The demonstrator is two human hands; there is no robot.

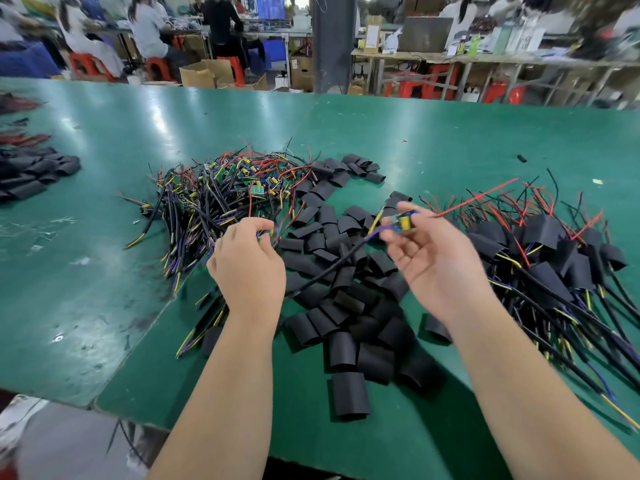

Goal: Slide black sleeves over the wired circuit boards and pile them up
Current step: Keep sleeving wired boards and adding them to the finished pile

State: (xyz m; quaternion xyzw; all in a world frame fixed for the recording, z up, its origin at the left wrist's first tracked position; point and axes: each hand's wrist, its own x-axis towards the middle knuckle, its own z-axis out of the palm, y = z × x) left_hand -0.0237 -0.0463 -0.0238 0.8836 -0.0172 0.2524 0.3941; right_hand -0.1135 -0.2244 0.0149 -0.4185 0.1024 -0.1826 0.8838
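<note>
My right hand pinches a small wired circuit board with a yellow part, held above the table; its red wire sticks out to the right and its black cable trails down to the left. My left hand has its fingers curled around thin wires at the near edge of the heap of bare wired boards. Loose black sleeves lie scattered between my hands. A pile of sleeved boards lies on the right.
The green table carries another heap of black sleeves and red wires at the far left. A single small black piece lies at the back right. Beyond the table, people sit at benches among red stools and cardboard boxes.
</note>
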